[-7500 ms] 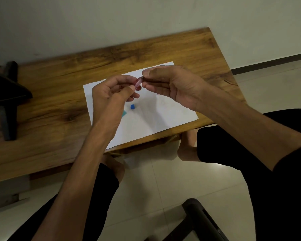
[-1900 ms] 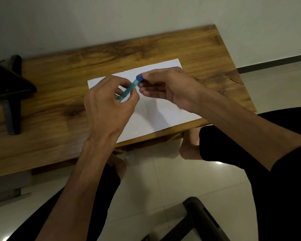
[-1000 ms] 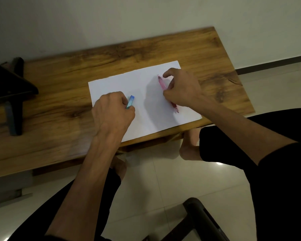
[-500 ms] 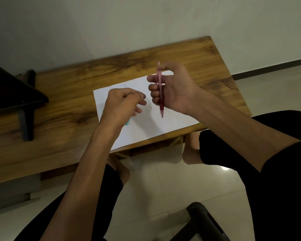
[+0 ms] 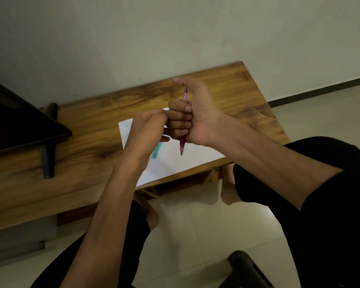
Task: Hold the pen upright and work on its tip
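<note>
Your right hand fists the pink pen upright above the paper; your left hand is curled beside it, grasp unclear; no readable writing.

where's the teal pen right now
In the head view, the teal pen lies on the white paper, just below the left hand and left of the pink pen.

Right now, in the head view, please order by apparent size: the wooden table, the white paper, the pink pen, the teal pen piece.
1. wooden table
2. white paper
3. pink pen, partly hidden inside the right hand
4. teal pen piece, partly hidden behind the left hand
</note>
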